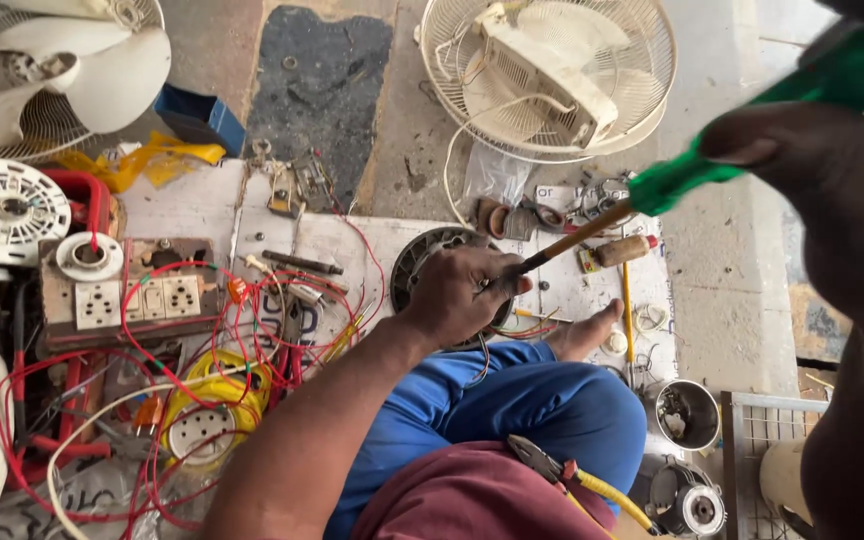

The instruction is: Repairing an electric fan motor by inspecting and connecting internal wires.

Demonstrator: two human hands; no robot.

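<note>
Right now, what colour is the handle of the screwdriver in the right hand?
Green. The screwdriver handle is translucent green, clearest in the head view, top right.

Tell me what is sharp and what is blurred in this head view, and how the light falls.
Head view: daylight is soft and even, with no hard shadows or glare. The left hand on the round motor part is sharp, as are the red wires. The right hand and the green screwdriver handle sit close to the lens and look soft and oversized. The fan guard bows slightly near the top edge.
</note>
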